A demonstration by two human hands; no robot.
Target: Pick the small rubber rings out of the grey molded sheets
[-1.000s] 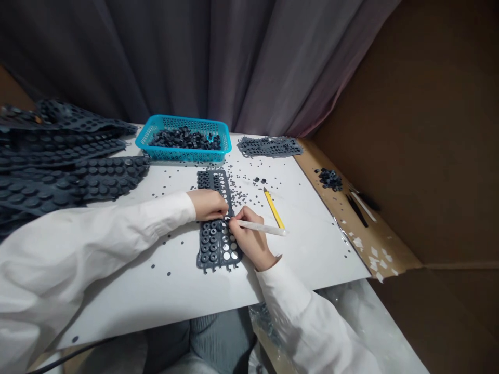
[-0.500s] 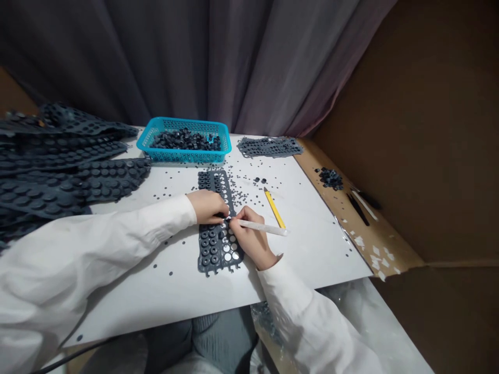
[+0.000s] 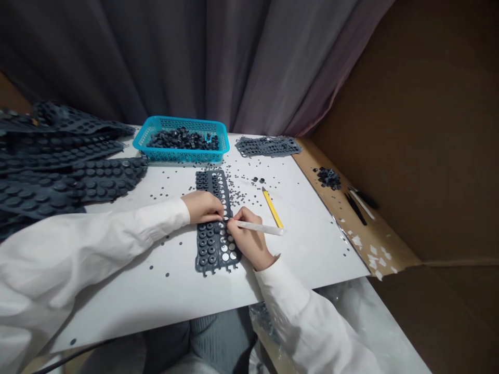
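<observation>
Nearest are the person's grey-clad legs (image 3: pixel 224 337), partly tucked under the white tabletop (image 3: pixel 163 301). The right forearm comes up from the lower right in a baggy white sleeve (image 3: pixel 307 317), and the right hand (image 3: pixel 249 236) is curled pen-style around a slim white stick (image 3: pixel 261 227), blunt butt end slanting off rightward. Its working tip is buried by the fingers, so I can't make that out. The dark moulded sheet (image 3: pixel 206 246), all ringed bumps and round openings, lies flat mid-table, long axis running near to far, little prongs on the near edge pointing back at the lap. The left forearm stretches in from the left, and the left hand (image 3: pixel 205 206) lies over the sheet's middle, covering several rows, fingertips bunched close to the right hand's; can't tell if they're pinching anything. Right of that there's a yellow pencil-like tool (image 3: pixel 272 208), dark tip facing away. Farther back sits a teal basket (image 3: pixel 181 155) of black bits, then a grey curtain (image 3: pixel 179 62).
</observation>
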